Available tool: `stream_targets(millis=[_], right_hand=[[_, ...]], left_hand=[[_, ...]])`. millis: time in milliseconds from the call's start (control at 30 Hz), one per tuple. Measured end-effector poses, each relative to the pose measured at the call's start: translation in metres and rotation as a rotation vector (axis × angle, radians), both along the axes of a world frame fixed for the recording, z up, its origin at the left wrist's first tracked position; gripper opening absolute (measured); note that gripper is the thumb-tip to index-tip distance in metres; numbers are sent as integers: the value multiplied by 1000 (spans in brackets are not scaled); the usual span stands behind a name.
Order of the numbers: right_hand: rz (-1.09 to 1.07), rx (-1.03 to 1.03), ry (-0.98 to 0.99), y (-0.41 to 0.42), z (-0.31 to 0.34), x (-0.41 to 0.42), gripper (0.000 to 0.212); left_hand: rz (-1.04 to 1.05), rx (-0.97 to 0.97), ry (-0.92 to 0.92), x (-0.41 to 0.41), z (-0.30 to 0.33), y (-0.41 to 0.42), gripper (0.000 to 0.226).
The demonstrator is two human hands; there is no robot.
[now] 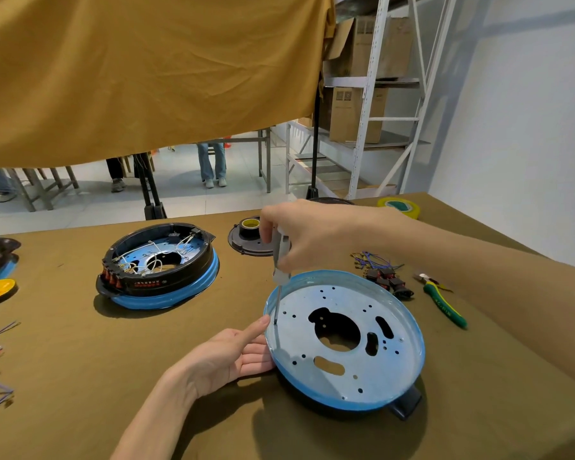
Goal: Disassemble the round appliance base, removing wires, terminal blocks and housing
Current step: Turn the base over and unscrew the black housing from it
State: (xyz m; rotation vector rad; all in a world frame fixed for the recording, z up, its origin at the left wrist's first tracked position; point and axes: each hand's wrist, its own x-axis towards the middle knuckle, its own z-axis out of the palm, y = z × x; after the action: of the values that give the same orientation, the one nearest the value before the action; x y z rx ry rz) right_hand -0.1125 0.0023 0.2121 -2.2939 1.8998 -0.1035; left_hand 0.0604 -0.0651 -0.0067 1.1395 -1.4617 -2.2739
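Base plate (346,333), hands braced (screwdriver (281,260) upright)

Matt olive cloth over the worktop (80,376), smooth pale metal plate (346,370) with glossy blue rim, black plastic housing (160,280), mustard cloth curtain (146,71), cardboard boxes (356,114)

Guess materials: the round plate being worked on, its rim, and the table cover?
Round plate: likely stamped sheet metal under bluish film; dull sheen, punched holes and slots. Rim: blue, glossy, possibly film-wrapped metal or plastic; unclear. Table cover: olive woven cloth, matte, faint creases. Screwdriver in the right hand: pale plastic handle, metal shaft.
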Motion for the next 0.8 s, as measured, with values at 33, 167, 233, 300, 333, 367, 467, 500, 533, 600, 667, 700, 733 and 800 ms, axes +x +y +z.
stream_targets(millis=[33,167,233,300,333,367,467,500,533,600,667,700,733,800], right_hand=[[-10,-64,81,1,-2,2,39],[-50,-299,318,-5,-11,5,46],[-11,-167,152,-7,-9,3,32],[21,1,-31,-6,-2,1,32],[39,34,-74,-5,0,0,35],[51,18,-74,-4,-1,1,36],[-2,-217,171,-5,-8,5,42],[-30,-287,256,-6,-10,5,44],[-39,-314,281,-7,-12,5,43],[-13,-223,151,-10,-9,4,30],[8,-34,-49,-9,-1,2,28],[14,39,-111,-8,2,1,35],[21,75,-134,-7,5,1,40],[15,19,-71,-5,3,3,40]], left_hand=[[-2,-5,0,0,0,0,87],[-1,-3,0,1,1,0,86],[-3,3,-3,0,1,0,85],[-3,7,-7,1,2,0,86],[-4,9,-8,1,2,0,86],[-7,8,-8,1,2,0,87],[-4,2,-12,1,3,1,88],[-3,0,-12,1,4,2,88],[-4,1,-10,1,4,2,87],[-10,2,-4,1,5,2,85],[-8,6,-5,2,5,3,84],[-5,8,-7,2,5,2,84],[-6,7,-9,2,5,2,84],[-15,-4,-10,2,4,2,85]])
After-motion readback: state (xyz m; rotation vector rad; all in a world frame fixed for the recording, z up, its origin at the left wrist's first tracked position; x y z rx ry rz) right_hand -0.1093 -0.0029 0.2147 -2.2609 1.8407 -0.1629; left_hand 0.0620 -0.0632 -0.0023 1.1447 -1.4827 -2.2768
